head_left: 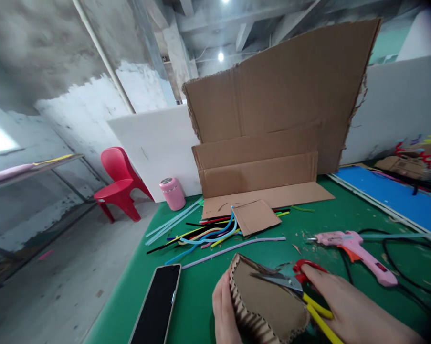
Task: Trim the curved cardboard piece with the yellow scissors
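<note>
My left hand (224, 308) grips the left edge of a cardboard piece (268, 306) with a corrugated rim, held over the green table (201, 296). My right hand (347, 306) is closed on red-handled scissors (294, 279), whose blades lie across the cardboard's top. Yellow pipe cleaners (319, 315) run under my right hand; whether the fingers hold them I cannot tell.
A phone (158, 306) lies left of my hands. Several coloured pipe cleaners (204, 234) and a small cardboard square (255, 216) lie beyond. A pink glue gun (354, 246) with black cable sits right. A big cardboard sheet (276, 119) stands behind, with a pink bottle (172, 193) and a red chair (120, 184).
</note>
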The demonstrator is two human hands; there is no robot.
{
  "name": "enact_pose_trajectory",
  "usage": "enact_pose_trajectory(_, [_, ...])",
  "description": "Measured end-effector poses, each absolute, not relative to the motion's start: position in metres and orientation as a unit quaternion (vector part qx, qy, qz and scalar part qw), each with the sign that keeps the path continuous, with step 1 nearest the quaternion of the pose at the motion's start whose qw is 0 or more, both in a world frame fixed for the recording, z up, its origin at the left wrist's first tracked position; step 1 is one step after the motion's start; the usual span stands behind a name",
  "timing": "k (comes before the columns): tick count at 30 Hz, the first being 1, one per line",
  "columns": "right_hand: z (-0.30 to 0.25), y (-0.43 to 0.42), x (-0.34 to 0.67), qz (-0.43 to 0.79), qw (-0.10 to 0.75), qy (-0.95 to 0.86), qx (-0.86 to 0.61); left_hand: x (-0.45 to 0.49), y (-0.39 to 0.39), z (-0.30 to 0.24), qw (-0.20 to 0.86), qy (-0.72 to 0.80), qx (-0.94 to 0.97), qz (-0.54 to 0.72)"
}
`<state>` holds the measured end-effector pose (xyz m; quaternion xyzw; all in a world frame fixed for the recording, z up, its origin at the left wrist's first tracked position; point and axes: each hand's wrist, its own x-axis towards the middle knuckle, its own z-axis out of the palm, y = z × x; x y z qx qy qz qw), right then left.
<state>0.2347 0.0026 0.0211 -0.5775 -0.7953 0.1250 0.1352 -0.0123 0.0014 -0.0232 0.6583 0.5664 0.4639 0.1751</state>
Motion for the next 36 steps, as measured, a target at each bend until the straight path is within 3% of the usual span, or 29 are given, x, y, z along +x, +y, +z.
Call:
enact_pose_trajectory(24, [0.007,-0.006,0.24,0.194,0.155,-0.763,-0.596,-0.004,-0.008,-0.004,0.175,0.54,0.686,0.454])
enact_pose_trajectory(30, [0.011,-0.003,0.239,0.212,0.127,-0.765,-0.595,-0.006,-0.007,-0.006,0.169,0.537,0.686,0.462])
enact_pose_trajectory(36, [0.019,-0.003,0.235,0.161,0.15,-0.776,-0.591,-0.008,-0.003,-0.009,0.177,0.53,0.69,0.46])
